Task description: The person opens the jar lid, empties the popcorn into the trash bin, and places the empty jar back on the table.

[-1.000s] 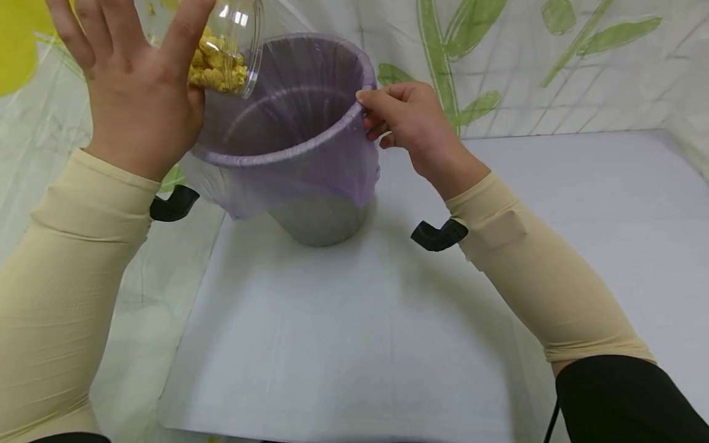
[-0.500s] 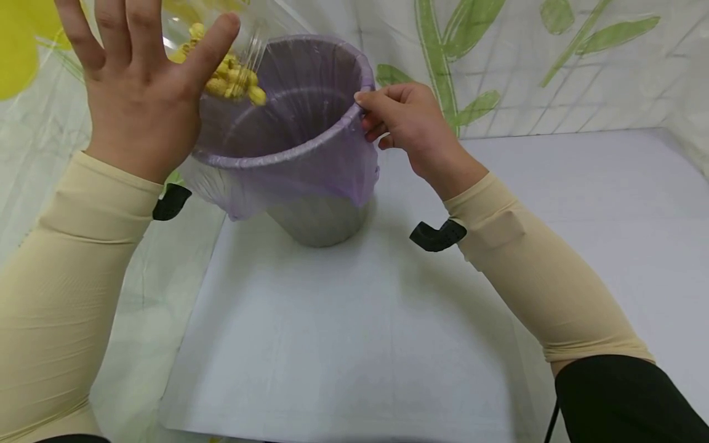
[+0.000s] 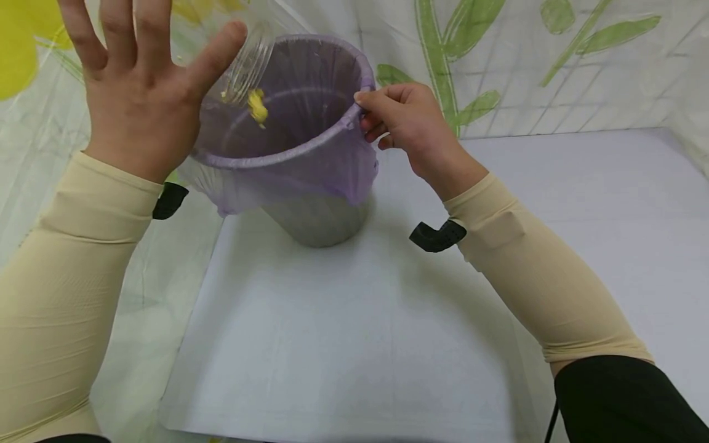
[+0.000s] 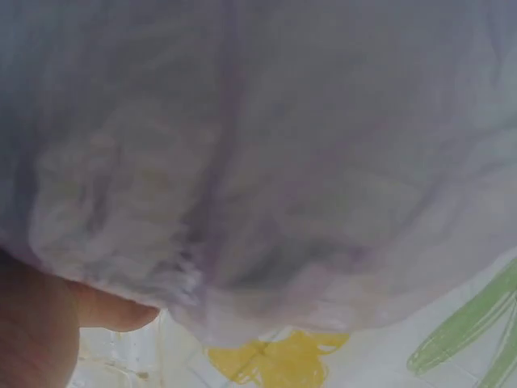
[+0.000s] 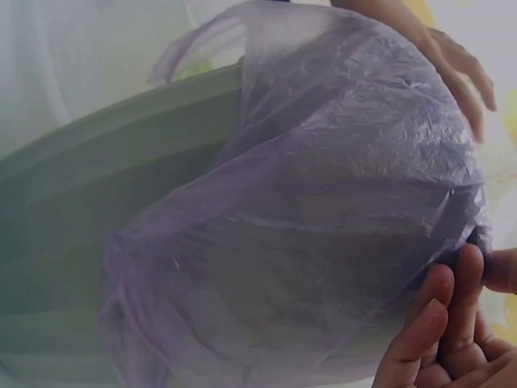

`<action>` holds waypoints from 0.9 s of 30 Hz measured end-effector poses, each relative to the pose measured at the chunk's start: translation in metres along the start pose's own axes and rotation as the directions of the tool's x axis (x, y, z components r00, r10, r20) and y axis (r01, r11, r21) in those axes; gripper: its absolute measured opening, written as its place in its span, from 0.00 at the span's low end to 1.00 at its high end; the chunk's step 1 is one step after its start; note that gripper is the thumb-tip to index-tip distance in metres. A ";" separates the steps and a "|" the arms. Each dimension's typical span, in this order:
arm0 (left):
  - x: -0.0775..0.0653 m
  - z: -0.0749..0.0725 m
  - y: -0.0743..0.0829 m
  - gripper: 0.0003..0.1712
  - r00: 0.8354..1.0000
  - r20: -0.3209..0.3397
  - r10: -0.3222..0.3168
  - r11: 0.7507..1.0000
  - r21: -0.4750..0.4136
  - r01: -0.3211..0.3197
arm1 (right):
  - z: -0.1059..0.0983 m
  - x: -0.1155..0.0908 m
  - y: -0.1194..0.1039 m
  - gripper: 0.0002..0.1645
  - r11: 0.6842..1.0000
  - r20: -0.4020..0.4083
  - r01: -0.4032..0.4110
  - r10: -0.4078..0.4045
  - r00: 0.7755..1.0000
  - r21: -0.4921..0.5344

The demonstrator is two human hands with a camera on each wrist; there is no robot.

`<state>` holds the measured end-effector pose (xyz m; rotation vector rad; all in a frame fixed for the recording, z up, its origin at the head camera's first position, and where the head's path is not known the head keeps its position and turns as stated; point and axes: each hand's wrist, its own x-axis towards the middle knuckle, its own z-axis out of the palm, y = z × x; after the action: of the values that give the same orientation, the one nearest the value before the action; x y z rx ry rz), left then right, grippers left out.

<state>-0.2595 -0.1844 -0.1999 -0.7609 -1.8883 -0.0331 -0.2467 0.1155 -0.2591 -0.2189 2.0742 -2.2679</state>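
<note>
My left hand (image 3: 144,98) holds a clear plastic jar (image 3: 252,64) tipped over the bin's left side; its back faces up and hides much of the jar. Lumpy yellow pieces (image 3: 257,107), like popcorn, are in the air just below the jar's mouth. The grey trash bin (image 3: 321,221) leans a little and is lined with a thin purple bag (image 3: 332,166) folded over its rim. At the right of that rim, my right hand (image 3: 404,117) pinches the bag and edge between thumb and fingers. In the right wrist view its fingertips (image 5: 468,263) press the bag's outside.
A white table (image 3: 354,344) carries the bin near its far left corner. Behind and left hangs a translucent sheet (image 3: 581,80) printed with green leaves and yellow flowers. Black wrist mounts (image 3: 437,237) stick out below both forearms.
My left hand has tipped the jar further and moved slightly right. The yellow pieces have slid out of the jar and dropped toward the bin. My right hand stays at the rim.
</note>
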 end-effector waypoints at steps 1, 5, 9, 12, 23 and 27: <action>-0.001 0.001 0.000 0.53 1.000 -0.004 0.015 1.000 0.010 -0.015 | 0.000 0.000 0.000 0.14 1.000 -0.001 0.000 0.000 1.000 0.000; -0.002 0.005 0.002 0.54 0.997 -0.011 0.070 0.997 0.044 -0.070 | 0.000 0.000 0.001 0.14 1.000 -0.004 -0.002 0.002 1.000 0.001; -0.003 0.005 0.003 0.55 0.997 -0.009 0.078 0.995 0.059 -0.078 | 0.000 0.001 0.001 0.15 1.000 -0.001 0.006 -0.006 1.000 0.006; -0.005 0.004 0.002 0.54 0.999 -0.014 0.045 0.998 0.042 -0.044 | 0.000 0.001 0.001 0.15 1.000 0.000 0.008 -0.008 1.000 0.009; 0.002 -0.014 0.009 0.37 0.985 0.109 -0.137 0.990 0.029 0.134 | 0.000 0.001 0.001 0.15 1.000 -0.001 0.008 -0.008 1.000 0.009; 0.003 -0.018 0.007 0.49 0.965 0.165 -0.205 0.979 0.031 0.203 | 0.001 0.001 0.001 0.15 1.000 0.001 0.008 -0.008 1.000 0.007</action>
<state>-0.2420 -0.1839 -0.1916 -0.5712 -2.1196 -0.0875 -0.2480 0.1147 -0.2603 -0.2278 2.0685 -2.2783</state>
